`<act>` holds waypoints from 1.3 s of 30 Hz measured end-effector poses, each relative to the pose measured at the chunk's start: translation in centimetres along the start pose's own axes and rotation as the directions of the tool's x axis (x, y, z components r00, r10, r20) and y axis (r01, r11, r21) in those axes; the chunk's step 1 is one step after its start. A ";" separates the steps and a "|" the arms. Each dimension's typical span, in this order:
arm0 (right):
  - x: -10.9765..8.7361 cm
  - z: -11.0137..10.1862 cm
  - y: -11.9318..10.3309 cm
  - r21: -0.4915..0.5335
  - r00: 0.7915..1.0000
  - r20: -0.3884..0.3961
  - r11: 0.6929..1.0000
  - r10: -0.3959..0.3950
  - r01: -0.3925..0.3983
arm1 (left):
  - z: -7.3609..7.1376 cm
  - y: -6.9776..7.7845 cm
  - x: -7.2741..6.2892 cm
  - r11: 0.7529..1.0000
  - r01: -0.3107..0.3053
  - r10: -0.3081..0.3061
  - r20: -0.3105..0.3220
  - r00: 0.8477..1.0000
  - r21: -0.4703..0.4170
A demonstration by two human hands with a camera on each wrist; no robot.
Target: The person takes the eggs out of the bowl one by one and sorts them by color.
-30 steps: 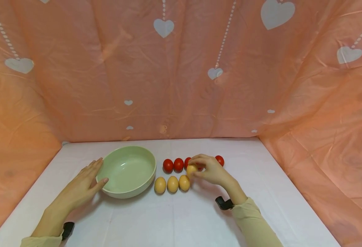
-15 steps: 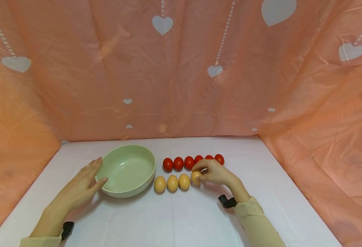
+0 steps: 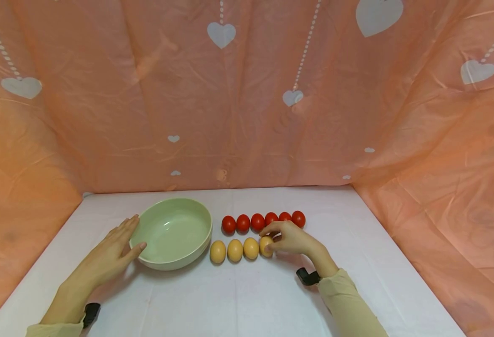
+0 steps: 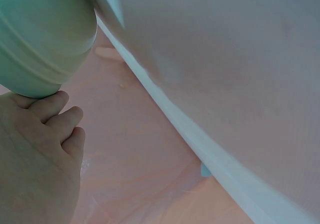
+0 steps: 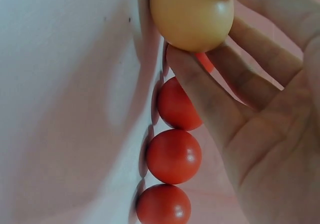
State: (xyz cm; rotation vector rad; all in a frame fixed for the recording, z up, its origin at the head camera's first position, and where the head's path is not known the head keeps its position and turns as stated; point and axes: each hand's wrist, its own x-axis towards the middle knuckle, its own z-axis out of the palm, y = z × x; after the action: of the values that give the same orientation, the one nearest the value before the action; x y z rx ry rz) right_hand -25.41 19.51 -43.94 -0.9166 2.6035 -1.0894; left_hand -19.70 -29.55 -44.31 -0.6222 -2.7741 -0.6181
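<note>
My right hand (image 3: 291, 238) holds a tan egg (image 3: 266, 246) between thumb and fingers, at the right end of a row of tan eggs (image 3: 235, 250) on the white tabletop. In the right wrist view the held egg (image 5: 192, 14) shows smooth and shiny, with fingertips on its sides. My left hand (image 3: 110, 255) rests against the left side of a wide pale green bowl (image 3: 178, 260), fingers extended and thumb spread at the rim. The left wrist view shows those fingertips (image 4: 57, 101) touching the bowl's outer wall (image 4: 47, 39).
Behind the eggs runs a row of several smooth red rounded things (image 3: 243, 223), like red eggs or small tomatoes. They stand close behind my right fingers. An orange-pink curtain (image 3: 247, 140) with white hearts surrounds the white table (image 3: 213, 299) at the back and sides.
My right hand has brought the tan egg down and toward me, from over the red row into the front row beside the other eggs. The left hand and bowl have stayed put.
</note>
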 end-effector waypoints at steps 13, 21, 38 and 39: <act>0.2 0.2 0.0 0.001 0.999 -0.002 0.999 0.053 -0.053 | 0.2 -0.2 0.3 1.000 0.003 -0.003 0.004 1.000 0.001; 0.1 0.2 0.3 -0.011 0.999 -0.017 0.999 0.032 -0.032 | 0.3 -0.3 0.2 1.000 -0.006 0.006 -0.010 1.000 0.000; 0.1 -0.1 0.1 -0.027 0.998 -0.042 0.999 0.039 -0.040 | 0.6 -0.3 0.2 1.000 -0.010 0.010 -0.020 1.000 0.010; 0.1 -0.1 0.0 -0.025 0.998 -0.045 0.999 0.035 -0.036 | 0.5 -0.3 0.2 1.000 -0.008 0.008 -0.020 1.000 0.015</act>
State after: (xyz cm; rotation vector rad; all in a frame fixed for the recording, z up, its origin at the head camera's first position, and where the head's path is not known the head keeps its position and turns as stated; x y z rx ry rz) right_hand -25.56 19.54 -43.85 -0.8573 2.6648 -1.0824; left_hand -20.13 -29.48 -44.81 -0.6210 -2.7540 -0.5982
